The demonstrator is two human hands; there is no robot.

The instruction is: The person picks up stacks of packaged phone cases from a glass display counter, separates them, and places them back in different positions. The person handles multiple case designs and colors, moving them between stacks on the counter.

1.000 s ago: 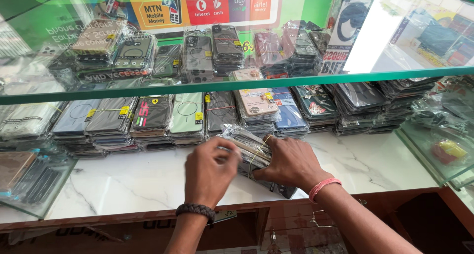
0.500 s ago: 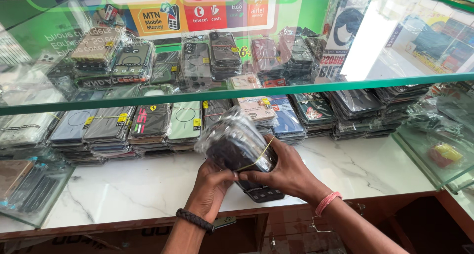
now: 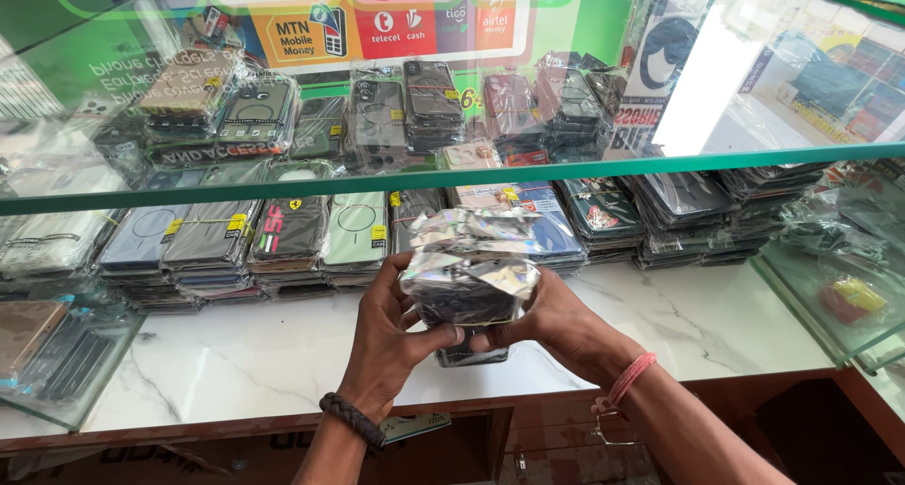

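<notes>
Since the frame half a second back, both hands have lifted the bundle of wrapped phone cases [image 3: 468, 276] higher and squared it up in front of the chest; a second ago it lay low on the desk among the stacks.

Left hand [image 3: 388, 332]: fingers curled around the left side of the bundle, thumb pressed along its lower front edge. Right hand [image 3: 556, 323]: fingers wrapped around the right side and behind, thumb meeting the left thumb at the bottom front. Both grips closed on the bundle, which is held above the desk, not resting on it. Bundle consists of several dark cases in crinkled clear sleeves; the exact count cannot be read because of glare on the plastic.

A braided dark wristband [image 3: 353, 420] sits on the left wrist, a pink band [image 3: 626, 383] on the right.

Below the hands: white marble desk [image 3: 226, 362]. Behind them, rows of stacked phone cases [image 3: 283, 240] stand along the back of the desk, under a green-edged glass shelf [image 3: 660, 161] that carries further stacks. A glass tray [image 3: 66, 353] with more cases sits at the left edge, another glass tray [image 3: 839, 296] at the right.
</notes>
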